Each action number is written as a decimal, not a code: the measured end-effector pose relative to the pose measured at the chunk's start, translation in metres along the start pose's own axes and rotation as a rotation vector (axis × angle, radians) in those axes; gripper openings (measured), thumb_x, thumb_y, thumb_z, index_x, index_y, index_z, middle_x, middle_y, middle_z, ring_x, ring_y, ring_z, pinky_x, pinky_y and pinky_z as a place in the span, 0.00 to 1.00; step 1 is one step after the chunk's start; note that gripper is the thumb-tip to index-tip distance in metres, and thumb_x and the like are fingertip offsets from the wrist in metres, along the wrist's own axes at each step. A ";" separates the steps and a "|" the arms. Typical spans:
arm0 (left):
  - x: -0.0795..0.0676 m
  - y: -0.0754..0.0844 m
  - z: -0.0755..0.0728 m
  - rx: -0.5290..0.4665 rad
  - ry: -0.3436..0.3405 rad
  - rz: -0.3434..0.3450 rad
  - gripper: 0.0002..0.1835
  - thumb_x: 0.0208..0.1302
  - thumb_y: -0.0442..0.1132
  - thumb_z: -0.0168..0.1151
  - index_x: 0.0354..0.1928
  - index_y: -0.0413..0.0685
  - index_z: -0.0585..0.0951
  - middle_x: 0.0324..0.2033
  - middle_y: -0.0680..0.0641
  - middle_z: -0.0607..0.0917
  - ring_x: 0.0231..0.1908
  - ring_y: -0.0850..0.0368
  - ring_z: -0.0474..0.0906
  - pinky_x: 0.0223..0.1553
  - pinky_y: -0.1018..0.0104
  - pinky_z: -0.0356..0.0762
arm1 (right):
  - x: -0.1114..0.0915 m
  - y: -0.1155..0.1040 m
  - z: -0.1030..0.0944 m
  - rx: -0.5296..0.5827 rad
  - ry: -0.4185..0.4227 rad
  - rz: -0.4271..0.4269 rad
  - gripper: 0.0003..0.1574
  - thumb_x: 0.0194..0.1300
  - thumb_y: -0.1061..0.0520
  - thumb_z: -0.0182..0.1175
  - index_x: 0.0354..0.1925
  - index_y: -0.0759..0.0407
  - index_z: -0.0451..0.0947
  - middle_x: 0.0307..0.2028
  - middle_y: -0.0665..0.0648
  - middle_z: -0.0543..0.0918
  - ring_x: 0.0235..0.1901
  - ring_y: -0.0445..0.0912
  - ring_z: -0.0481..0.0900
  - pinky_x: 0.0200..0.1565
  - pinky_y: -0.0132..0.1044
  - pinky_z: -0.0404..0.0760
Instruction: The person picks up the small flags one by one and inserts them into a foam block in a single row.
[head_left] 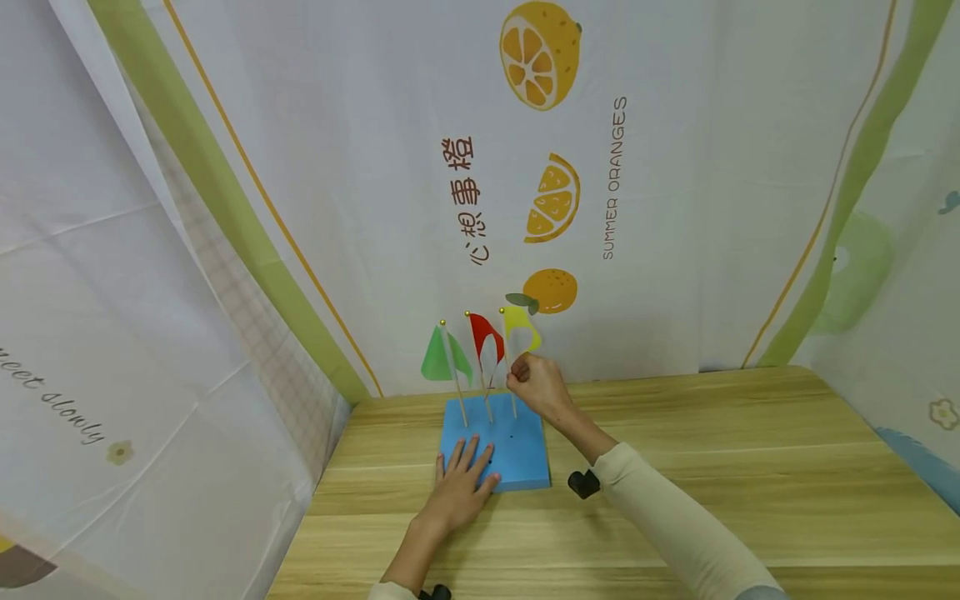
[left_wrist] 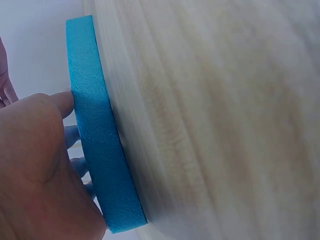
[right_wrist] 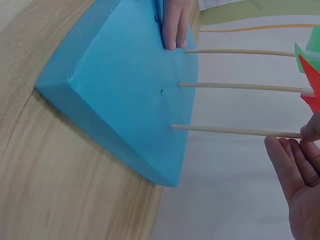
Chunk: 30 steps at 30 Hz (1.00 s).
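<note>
A blue foam block (head_left: 525,462) lies on the wooden table, with three small flags on thin sticks standing in its far part. From left to right they are a green flag (head_left: 438,357), a red flag (head_left: 486,335) and a yellow flag (head_left: 527,321), each topped by a gold bead. My right hand (head_left: 542,386) pinches the yellow flag's stick (right_wrist: 225,131) partway up, its lower end in the foam. My left hand (head_left: 459,487) presses on the block's near left part with fingers spread. Small dark holes show in the block's top.
The wooden table (head_left: 712,467) reaches well to the right of the block. Behind it hangs a white cloth (head_left: 360,167) printed with oranges and lettering. More cloth hangs along the left side. A black wrist camera (head_left: 583,483) sits by the right sleeve.
</note>
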<state>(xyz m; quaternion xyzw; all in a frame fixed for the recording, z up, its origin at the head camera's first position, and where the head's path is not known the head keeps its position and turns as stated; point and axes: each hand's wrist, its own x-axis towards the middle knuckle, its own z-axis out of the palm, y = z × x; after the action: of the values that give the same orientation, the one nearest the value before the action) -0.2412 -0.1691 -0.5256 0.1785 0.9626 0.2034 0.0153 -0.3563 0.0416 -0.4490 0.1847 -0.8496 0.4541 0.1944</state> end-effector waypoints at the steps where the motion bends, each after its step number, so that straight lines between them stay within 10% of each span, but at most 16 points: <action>1: 0.000 0.000 0.000 0.000 -0.001 0.000 0.35 0.85 0.59 0.47 0.83 0.48 0.64 0.85 0.36 0.54 0.84 0.29 0.45 0.77 0.19 0.38 | 0.000 0.000 0.000 -0.002 0.002 -0.001 0.05 0.66 0.63 0.70 0.37 0.66 0.85 0.34 0.61 0.90 0.35 0.51 0.90 0.40 0.44 0.91; 30: 0.004 0.002 -0.010 0.103 0.099 0.031 0.29 0.81 0.52 0.59 0.74 0.43 0.77 0.77 0.35 0.71 0.79 0.32 0.63 0.77 0.28 0.59 | -0.059 0.054 -0.078 -0.046 -0.093 0.062 0.06 0.77 0.61 0.63 0.45 0.64 0.85 0.37 0.56 0.87 0.38 0.45 0.85 0.40 0.38 0.86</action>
<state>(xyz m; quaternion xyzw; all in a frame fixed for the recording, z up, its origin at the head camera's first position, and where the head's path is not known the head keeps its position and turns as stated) -0.2457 -0.1699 -0.5157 0.1837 0.9685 0.1621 -0.0445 -0.3199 0.1437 -0.4759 0.1747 -0.8733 0.4312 0.1448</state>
